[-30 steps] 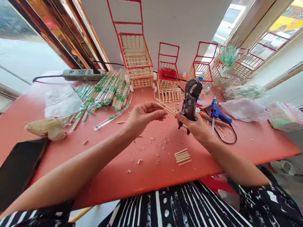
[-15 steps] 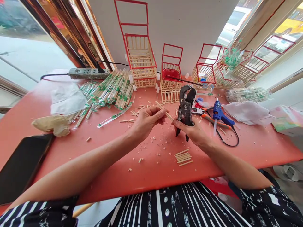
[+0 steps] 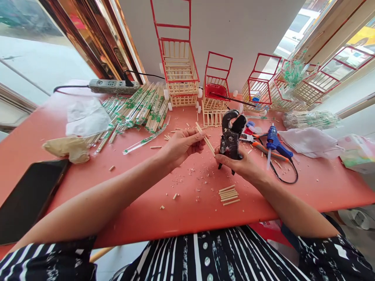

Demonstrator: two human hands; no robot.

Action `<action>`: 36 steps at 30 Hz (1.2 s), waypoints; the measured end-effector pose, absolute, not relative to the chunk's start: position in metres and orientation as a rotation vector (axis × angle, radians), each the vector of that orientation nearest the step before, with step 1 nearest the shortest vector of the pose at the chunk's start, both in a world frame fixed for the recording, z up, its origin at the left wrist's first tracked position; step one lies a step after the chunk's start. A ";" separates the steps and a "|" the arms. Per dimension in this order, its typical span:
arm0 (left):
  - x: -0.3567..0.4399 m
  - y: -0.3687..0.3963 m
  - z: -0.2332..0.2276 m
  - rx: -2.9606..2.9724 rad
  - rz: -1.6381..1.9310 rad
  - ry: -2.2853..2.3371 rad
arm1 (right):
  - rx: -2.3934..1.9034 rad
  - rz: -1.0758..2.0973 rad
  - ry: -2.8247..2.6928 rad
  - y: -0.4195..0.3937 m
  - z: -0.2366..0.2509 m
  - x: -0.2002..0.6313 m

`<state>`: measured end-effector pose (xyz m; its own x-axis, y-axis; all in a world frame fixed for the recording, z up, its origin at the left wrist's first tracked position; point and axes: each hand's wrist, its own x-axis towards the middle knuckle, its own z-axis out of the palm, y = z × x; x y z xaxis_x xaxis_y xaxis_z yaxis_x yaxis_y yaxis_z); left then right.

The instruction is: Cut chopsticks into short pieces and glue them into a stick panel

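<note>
Mid-frame: left hand (image 3: pixel 181 146) pinching sticks (image 3: pixel 205 139); right hand (image 3: pixel 238 164) gripping cutter (image 3: pixel 231 136), jaws apart. Best to seat sticks square in the jaws, ends flush, matched to cut pile (image 3: pixel 229 195) below, fingertips clear.

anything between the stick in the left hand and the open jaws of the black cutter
Nothing visible. The left hand holds the wooden stick just left of the black cutter gripped by the right hand; only open air lies between them.
</note>
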<state>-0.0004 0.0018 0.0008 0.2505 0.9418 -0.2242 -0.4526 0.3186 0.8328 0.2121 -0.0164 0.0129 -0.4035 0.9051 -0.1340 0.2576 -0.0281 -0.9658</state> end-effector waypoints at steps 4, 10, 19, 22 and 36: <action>0.003 -0.001 -0.001 0.743 1.051 0.830 | -1.255 1.430 -1.661 -0.018 0.013 0.211; 0.004 -0.003 -0.001 0.799 1.050 0.848 | -1.219 1.413 -1.719 -0.017 0.012 0.212; 0.005 -0.006 0.004 1.058 1.087 0.911 | -1.251 1.396 -1.773 -0.016 0.013 0.215; 0.007 -0.007 0.006 1.158 1.074 0.938 | -1.263 1.413 -1.761 -0.017 0.013 0.215; 0.008 -0.014 0.017 1.211 1.092 0.976 | -1.241 1.342 -1.860 -0.018 0.014 0.212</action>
<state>0.0077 -0.0137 0.0173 0.2139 0.9769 -0.0017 -0.1102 0.0259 0.9936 0.2115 -0.0179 0.0144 -0.4400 0.8932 -0.0929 0.3697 0.0858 -0.9252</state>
